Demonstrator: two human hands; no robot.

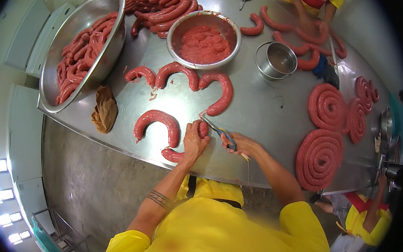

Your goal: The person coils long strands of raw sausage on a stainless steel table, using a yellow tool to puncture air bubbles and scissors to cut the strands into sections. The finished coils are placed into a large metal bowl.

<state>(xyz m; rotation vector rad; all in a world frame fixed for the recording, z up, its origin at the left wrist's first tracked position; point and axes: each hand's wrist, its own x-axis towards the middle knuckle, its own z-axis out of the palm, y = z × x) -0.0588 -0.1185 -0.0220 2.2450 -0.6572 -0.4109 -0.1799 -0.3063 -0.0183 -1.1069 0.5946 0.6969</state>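
Near the front edge of the steel table, my left hand [195,138] is closed around the end of a raw red sausage [204,130]. The rest of that sausage is partly hidden behind the hand and wrist. My right hand [239,144] grips a pair of scissors [219,130] with dark blue handles. Its blades point up and left, to the thin casing between the held end and a curved sausage [222,95] beyond. A thin string hangs below my right hand. Left of my left hand lies another bent sausage [157,118], apart from my fingers.
A steel bowl of red minced meat [204,44] and a small metal pot [281,61] stand farther back. At left are a large basin [118,29] of sausages and a brown cloth [104,109]. Sausage coils [321,159] lie right; a co-worker's hands [307,23] handle sausages behind.
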